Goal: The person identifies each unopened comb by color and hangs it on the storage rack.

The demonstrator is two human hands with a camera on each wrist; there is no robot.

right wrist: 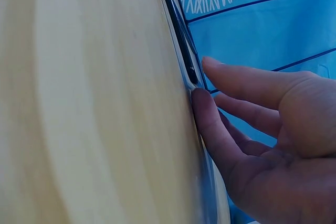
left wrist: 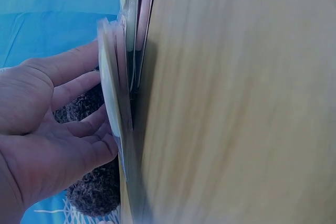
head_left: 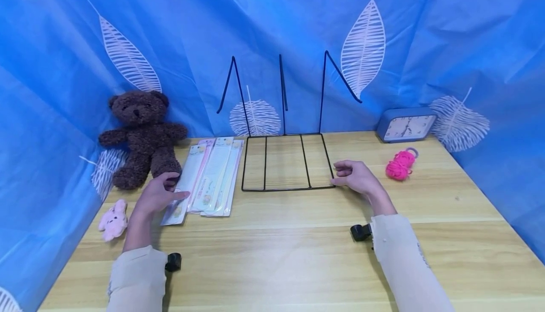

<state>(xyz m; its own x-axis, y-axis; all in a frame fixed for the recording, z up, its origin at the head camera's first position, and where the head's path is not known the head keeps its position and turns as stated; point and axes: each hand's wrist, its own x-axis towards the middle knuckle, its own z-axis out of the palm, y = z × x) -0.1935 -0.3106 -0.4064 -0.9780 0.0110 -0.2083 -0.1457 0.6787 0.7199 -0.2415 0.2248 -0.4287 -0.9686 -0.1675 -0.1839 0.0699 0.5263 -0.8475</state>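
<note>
Counter (head_left: 298, 250): light wood, blue leaf-print cloth behind. Black wire rack (head_left: 286, 160) lies at centre rear, uprights leaning on the cloth. Right hand (head_left: 355, 177) rests at the rack's near right corner, fingers loosely bent, thumb tip touching the wire; grip closed on nothing. Comb packets (head_left: 210, 175) fanned left of the rack. Left hand (head_left: 158, 195) lies on the leftmost packet's near end, fingers relaxed, lifting its edge. Rack compartments empty.
</note>
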